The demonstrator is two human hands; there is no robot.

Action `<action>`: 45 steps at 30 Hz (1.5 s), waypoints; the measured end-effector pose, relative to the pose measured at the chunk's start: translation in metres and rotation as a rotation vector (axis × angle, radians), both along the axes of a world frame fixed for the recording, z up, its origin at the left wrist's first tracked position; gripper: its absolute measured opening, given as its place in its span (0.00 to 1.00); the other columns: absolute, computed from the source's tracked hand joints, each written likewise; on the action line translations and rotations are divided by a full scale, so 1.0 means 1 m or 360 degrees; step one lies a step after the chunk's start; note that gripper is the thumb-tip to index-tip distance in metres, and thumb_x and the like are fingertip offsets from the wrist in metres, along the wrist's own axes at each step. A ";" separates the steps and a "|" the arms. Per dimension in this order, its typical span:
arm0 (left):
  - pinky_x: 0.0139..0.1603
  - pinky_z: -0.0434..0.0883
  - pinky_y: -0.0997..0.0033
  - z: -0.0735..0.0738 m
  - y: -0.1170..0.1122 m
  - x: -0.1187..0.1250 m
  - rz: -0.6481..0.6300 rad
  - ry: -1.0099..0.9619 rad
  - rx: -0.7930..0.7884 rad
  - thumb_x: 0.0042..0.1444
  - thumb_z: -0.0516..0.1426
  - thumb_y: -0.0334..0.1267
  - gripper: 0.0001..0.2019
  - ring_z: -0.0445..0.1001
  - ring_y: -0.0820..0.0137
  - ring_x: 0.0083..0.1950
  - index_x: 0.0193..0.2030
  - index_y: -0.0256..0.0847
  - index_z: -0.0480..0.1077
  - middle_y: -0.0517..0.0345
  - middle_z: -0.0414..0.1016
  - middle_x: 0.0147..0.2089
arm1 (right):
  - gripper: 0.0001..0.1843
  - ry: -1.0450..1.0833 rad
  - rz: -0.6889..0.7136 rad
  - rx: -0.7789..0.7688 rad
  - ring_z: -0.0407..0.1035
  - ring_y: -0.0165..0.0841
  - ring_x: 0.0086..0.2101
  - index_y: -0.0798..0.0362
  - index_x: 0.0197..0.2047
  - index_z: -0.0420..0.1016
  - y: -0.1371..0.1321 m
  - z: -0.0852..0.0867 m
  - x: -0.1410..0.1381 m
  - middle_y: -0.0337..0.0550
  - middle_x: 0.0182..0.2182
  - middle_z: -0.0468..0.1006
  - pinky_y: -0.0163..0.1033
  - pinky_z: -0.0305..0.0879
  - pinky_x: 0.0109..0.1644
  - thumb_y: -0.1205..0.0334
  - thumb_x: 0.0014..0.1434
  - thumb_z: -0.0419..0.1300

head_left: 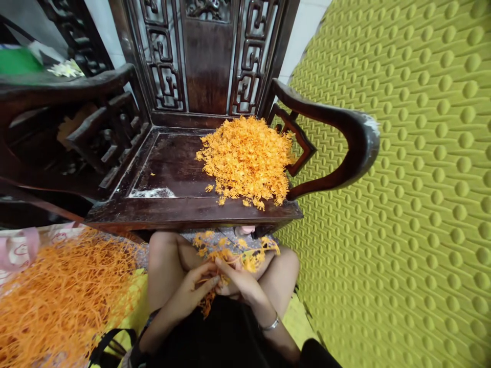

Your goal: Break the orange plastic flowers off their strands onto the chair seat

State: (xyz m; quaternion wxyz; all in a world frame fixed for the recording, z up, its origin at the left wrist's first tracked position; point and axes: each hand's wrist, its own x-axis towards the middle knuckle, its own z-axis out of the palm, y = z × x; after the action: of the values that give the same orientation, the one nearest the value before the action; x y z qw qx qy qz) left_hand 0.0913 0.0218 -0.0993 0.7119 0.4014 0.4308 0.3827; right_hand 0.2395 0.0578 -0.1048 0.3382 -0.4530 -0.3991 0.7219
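Note:
Both my hands meet low over my lap, close together. My left hand (195,290) is closed, thumb and fingers pinched on a bit of orange strand, with more orange pieces hanging below. My right hand (241,280) is closed around several thin stems bearing small orange artificial flowers (253,261) that spread out above it. Part of its fingers is hidden behind the left hand and the stems. Beyond my knees, a large heap of loose orange artificial flower heads (249,158) lies on the seat of a dark wooden armchair (169,163).
To my left is a big pile of tangled orange plastic stems (65,296), beside a white and pink bag (23,250). A green bumpy padded surface (414,204) rises on the right. The chair's curved right armrest (345,148) juts toward it. A black strap (111,340) lies lower left.

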 end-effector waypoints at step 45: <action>0.55 0.62 0.71 0.053 0.011 -0.028 -0.0368 0.0150 0.0467 0.61 0.55 0.42 0.09 0.68 0.66 0.49 0.44 0.43 0.73 0.55 0.72 0.44 | 0.28 0.0533 0.0268 0.0787 0.68 0.39 0.47 0.50 0.45 0.72 0.039 0.085 0.006 0.46 0.40 0.74 0.49 0.60 0.58 0.37 0.52 0.60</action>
State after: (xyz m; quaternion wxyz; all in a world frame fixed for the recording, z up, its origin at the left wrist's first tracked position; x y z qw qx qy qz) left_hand 0.0631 0.0325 -0.0467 0.6641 0.5652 0.3542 0.3378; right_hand 0.2455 0.0968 -0.0197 0.4381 -0.1972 -0.5375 0.6930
